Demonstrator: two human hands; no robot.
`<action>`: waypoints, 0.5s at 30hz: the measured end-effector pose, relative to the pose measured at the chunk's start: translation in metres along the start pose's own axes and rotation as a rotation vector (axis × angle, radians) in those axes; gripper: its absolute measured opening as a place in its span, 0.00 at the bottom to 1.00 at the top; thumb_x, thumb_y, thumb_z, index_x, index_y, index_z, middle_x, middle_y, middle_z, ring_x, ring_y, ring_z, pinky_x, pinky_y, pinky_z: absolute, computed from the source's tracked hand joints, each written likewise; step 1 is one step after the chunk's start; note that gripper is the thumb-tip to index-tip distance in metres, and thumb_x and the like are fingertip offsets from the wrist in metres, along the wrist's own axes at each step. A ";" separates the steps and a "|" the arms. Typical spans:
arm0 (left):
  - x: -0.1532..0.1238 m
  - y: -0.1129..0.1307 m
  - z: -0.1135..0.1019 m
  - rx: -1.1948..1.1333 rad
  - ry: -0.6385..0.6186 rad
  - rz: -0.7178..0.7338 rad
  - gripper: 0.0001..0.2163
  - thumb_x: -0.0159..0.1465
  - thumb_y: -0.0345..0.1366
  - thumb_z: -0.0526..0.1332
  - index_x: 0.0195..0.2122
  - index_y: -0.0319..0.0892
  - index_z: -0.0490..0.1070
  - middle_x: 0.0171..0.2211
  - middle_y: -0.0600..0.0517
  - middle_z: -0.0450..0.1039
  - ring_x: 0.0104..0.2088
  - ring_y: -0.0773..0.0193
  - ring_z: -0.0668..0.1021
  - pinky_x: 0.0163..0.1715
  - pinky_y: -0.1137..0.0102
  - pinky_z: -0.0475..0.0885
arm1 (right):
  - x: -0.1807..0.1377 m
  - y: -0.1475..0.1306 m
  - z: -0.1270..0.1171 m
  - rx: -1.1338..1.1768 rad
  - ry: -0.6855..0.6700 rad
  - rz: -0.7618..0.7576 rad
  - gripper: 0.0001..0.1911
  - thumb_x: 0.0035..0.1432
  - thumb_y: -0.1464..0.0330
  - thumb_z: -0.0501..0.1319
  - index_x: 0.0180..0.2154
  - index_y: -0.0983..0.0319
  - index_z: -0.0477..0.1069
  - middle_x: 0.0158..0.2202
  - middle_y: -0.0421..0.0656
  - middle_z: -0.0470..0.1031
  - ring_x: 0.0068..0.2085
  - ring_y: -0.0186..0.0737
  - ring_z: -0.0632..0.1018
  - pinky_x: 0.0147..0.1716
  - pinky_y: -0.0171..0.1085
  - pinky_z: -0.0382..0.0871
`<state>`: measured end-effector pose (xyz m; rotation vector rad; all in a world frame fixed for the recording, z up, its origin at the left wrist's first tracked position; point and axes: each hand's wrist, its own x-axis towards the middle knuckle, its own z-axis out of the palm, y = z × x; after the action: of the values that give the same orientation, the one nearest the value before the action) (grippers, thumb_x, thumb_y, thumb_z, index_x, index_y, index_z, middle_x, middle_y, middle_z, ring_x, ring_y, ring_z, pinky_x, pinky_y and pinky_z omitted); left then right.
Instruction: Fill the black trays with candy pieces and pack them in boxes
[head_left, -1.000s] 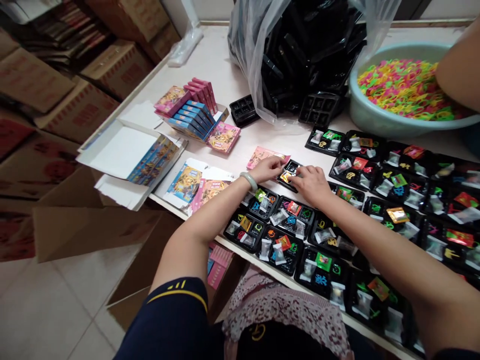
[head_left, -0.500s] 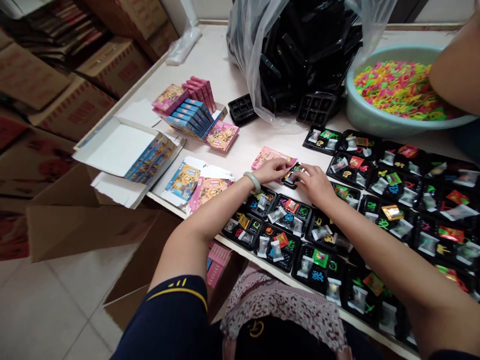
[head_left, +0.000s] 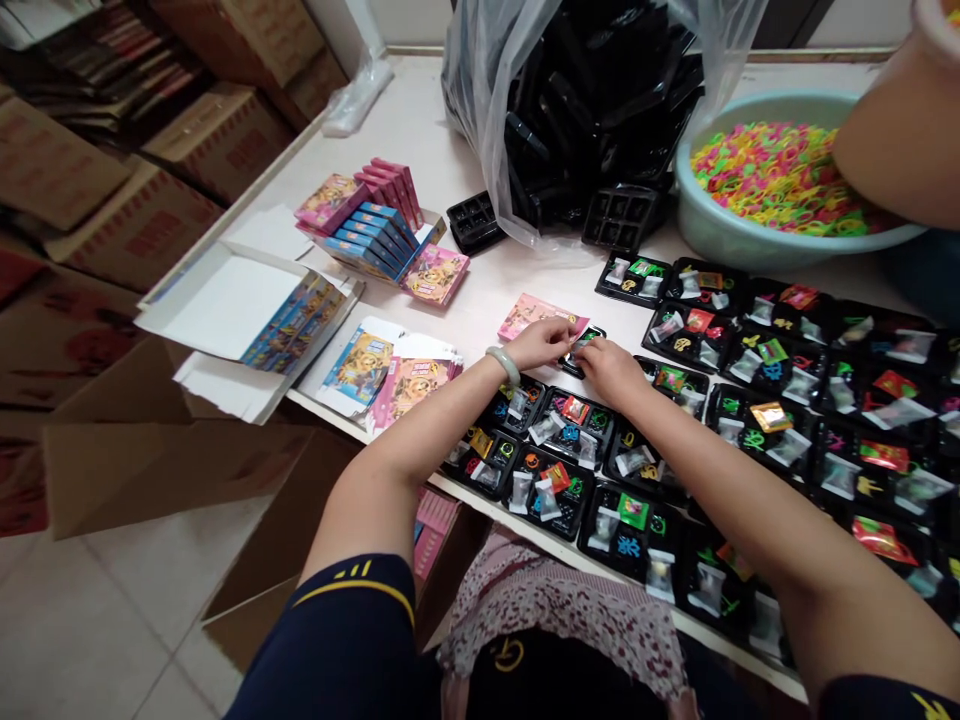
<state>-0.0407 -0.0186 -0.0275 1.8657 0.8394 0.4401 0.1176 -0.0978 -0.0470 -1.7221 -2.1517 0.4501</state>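
Observation:
A flat pink printed box (head_left: 529, 312) lies on the table, its right end under the fingers of my left hand (head_left: 547, 342), which wears a pale bangle. My left fingers are pinched at that end. Against it sits a small black plastic tray (head_left: 574, 362), mostly covered by my fingers. My right hand (head_left: 611, 370) has its fingers closed on the tray's right side. Just below and to the right are several filled black trays (head_left: 574, 425), holding coloured plastic bits and small wrapped packets.
Pink and blue boxes (head_left: 382, 235) stand at the back left, beside an open display carton (head_left: 217, 300). Flattened boxes (head_left: 360, 365) lie near the edge. A clear bag (head_left: 484, 110) of black trays stands behind. Another person's arm (head_left: 900, 140) reaches over a basin (head_left: 720, 225) of coloured bits.
My right hand has moved slightly left and its fingers have drawn in on the tray, closer to my left hand. The view has shifted a little.

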 end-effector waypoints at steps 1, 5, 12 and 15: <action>0.000 0.001 0.002 -0.028 -0.003 -0.013 0.07 0.58 0.32 0.62 0.37 0.36 0.73 0.27 0.54 0.70 0.27 0.71 0.71 0.28 0.75 0.68 | 0.001 0.001 0.002 0.065 0.016 0.026 0.11 0.62 0.72 0.55 0.38 0.60 0.76 0.40 0.47 0.76 0.43 0.45 0.75 0.45 0.41 0.69; -0.002 0.021 0.001 -0.171 -0.028 -0.060 0.05 0.58 0.33 0.62 0.34 0.36 0.71 0.28 0.53 0.72 0.26 0.71 0.71 0.28 0.74 0.69 | 0.001 0.009 -0.009 0.412 0.111 0.210 0.09 0.59 0.72 0.55 0.35 0.60 0.75 0.37 0.45 0.76 0.39 0.44 0.77 0.43 0.44 0.72; -0.045 0.118 -0.012 -0.426 0.045 -0.004 0.06 0.59 0.34 0.61 0.29 0.37 0.66 0.38 0.49 0.75 0.32 0.70 0.74 0.34 0.72 0.71 | -0.063 -0.020 -0.111 0.356 0.294 -0.094 0.21 0.56 0.60 0.64 0.52 0.54 0.69 0.58 0.48 0.64 0.59 0.54 0.67 0.55 0.52 0.65; -0.083 0.144 0.016 -0.538 0.007 0.014 0.10 0.62 0.42 0.60 0.36 0.40 0.67 0.38 0.49 0.74 0.35 0.67 0.76 0.35 0.71 0.72 | -0.109 -0.042 -0.137 0.359 0.303 -0.046 0.19 0.60 0.61 0.60 0.52 0.52 0.67 0.49 0.46 0.70 0.51 0.50 0.73 0.49 0.49 0.70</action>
<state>-0.0377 -0.1255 0.1005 1.3726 0.6338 0.6136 0.1659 -0.2087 0.0859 -1.4356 -1.7686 0.4930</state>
